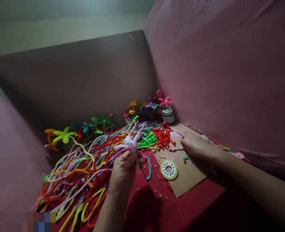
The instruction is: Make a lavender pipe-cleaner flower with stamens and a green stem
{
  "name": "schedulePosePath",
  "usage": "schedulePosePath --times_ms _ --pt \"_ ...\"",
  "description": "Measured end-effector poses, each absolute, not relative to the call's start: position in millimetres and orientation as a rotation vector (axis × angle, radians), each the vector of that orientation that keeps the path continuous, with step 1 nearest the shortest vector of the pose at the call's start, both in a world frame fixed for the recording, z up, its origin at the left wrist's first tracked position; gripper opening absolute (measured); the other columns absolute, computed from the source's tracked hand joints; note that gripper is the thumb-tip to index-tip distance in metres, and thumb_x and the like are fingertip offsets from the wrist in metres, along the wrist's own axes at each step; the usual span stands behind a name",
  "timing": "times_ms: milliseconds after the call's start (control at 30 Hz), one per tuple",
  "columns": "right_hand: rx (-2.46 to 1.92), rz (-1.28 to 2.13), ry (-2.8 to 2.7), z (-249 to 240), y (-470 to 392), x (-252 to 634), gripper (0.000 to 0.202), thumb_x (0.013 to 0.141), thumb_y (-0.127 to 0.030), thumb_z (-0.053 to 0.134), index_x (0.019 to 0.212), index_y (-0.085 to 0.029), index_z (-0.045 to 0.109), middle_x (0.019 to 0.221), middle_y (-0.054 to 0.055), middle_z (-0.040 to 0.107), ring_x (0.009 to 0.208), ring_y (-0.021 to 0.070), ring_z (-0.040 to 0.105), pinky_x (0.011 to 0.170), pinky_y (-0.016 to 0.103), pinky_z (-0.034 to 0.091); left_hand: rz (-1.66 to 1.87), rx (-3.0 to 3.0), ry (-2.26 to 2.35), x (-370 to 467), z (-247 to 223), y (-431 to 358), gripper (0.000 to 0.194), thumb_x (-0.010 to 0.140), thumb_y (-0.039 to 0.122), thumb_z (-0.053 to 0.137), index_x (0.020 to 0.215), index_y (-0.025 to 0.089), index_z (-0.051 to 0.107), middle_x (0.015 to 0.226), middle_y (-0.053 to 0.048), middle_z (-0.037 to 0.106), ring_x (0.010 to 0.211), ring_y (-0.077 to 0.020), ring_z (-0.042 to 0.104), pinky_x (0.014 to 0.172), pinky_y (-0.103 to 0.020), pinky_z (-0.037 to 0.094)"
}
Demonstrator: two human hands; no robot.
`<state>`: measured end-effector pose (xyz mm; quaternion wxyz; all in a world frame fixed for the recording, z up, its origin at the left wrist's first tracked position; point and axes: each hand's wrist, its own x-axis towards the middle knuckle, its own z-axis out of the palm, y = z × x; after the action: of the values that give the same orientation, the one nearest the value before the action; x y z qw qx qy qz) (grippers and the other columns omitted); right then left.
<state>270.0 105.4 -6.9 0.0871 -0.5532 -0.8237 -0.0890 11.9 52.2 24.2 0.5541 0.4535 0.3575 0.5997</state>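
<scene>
In my left hand (124, 170), pinched at its base between thumb and fingers, is a pale lilac pipe-cleaner flower (131, 142) with its petals spread upward. My right hand (197, 146) is closed, with its fingers curled down over the cardboard sheet (193, 180). A short pale pipe-cleaner piece (177, 149) lies at its fingertips; whether the fingers grip it I cannot tell. Bunches of green pipe cleaners (148, 140) and red pipe-cleaner pieces (163, 137) lie between the two hands. A roll of clear tape (169, 170) rests flat on the cardboard's near edge.
A large heap of mixed pipe cleaners (84, 164) covers the left side, with yellow-handled pliers (77, 216) in front. Finished flowers (65, 134) stand behind it. At the back right is a white-and-grey jar (168, 115). A pink wall (224, 80) closes the right side.
</scene>
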Motion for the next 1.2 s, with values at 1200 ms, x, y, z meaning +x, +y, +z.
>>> schedulePosePath --times_ms 1200 --pt "-0.626 1.47 -1.066 17.3 94.2 186.3 0.028 0.073 -0.033 0.062 0.091 -0.015 0.051 0.065 -0.001 0.055 0.047 0.0099 0.053 0.04 0.022 0.04 1.285 1.305 0.934 19.6 10.4 49.6 0.014 0.071 0.023 0.064 0.063 0.012 0.068 0.06 -0.003 0.063 0.059 -0.0125 0.054 0.061 -0.024 0.04"
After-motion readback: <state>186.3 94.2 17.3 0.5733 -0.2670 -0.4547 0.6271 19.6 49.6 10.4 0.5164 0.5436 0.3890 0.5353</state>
